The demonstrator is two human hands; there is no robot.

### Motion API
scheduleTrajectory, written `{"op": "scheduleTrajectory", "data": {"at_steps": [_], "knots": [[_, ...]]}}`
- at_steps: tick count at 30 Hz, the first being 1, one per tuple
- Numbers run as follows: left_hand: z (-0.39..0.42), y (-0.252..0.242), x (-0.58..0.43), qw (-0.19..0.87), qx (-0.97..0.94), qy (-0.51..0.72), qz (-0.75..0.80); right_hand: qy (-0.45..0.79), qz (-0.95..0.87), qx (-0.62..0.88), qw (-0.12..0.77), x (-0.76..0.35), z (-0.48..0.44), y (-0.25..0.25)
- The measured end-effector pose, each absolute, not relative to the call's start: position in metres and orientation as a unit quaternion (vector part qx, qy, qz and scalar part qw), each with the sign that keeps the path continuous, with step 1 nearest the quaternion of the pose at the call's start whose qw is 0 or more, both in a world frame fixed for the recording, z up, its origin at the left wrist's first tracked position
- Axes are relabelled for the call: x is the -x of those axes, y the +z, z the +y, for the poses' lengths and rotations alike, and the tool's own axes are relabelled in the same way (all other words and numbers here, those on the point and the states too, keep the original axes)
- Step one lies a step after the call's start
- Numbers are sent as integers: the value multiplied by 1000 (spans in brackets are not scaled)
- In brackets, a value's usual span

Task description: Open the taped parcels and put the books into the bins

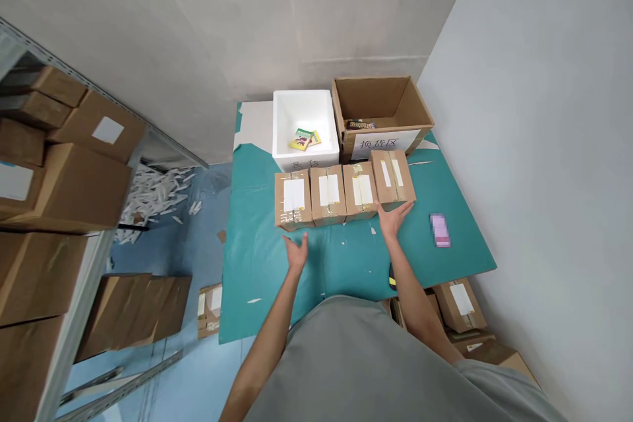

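Observation:
Several taped cardboard boxes (343, 192) with white labels stand in a row across a teal-covered table (257, 264). My right hand (393, 219) is open, fingers spread, its fingertips touching the front of the rightmost box (393, 175). My left hand (297, 251) is open and hovers over the table just in front of the leftmost box (293, 200), not touching it. Neither hand holds anything.
Behind the row sit a white foam box (284, 120) with small colourful packets and an open cardboard box (382, 112) bearing a label. A pink item (440, 230) lies at the right. Shelving with boxes (54, 191) stands left; more boxes (459, 306) lie on the floor.

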State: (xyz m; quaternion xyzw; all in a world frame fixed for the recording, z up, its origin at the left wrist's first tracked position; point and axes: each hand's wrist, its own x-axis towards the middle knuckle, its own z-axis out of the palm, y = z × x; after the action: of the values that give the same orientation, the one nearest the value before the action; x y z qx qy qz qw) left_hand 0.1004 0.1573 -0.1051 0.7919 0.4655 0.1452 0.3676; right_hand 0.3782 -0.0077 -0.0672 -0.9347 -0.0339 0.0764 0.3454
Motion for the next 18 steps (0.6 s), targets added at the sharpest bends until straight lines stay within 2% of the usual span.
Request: {"op": "scheduleTrajectory", "data": {"at_steps": [3, 7, 11, 18], "knots": [[116, -113, -117, 427, -761, 69, 483, 44, -95, 958, 268, -419, -15, -52], [79, -110, -152, 498, -760, 8, 417, 145, -83, 962, 217, -451, -15, -44], [68, -90, -194, 528, -793, 5, 302, 131, -77, 962, 226, -442, -28, -58], [83, -25, -272, 454, -863, 124, 184, 58, -86, 941, 321, -382, -87, -101]]}}
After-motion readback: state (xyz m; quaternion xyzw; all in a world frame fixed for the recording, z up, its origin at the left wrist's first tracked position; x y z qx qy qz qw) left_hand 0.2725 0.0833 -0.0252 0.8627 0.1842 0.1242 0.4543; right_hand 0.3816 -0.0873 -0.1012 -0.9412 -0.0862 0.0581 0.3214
